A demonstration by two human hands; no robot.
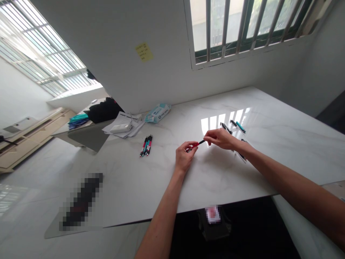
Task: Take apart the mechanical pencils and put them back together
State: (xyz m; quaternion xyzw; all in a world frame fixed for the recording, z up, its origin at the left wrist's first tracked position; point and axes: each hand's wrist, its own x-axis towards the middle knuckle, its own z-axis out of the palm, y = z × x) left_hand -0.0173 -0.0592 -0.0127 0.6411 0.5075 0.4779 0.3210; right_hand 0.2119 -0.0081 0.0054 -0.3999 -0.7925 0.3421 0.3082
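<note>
Between my two hands is a slim red and black pen (201,142), held at a slant above the white marbled table. My left hand (184,158) is closed around its red barrel. At the other end, the fingertips of my right hand (220,139) pinch the black part; their grip hides the very tip. Just beyond my right hand lie a teal pen piece (240,126) and a black pen piece (226,128). More pen pieces show partly from behind my right forearm. Left of my hands, several red, teal and black pens (146,145) lie side by side.
A blue and white wipes packet (158,113) lies near the wall beside papers (124,124) with a white object on them. Further left are dark cloth (105,109) and folded teal cloth (78,119). The table's front edge (194,208) runs close to my body.
</note>
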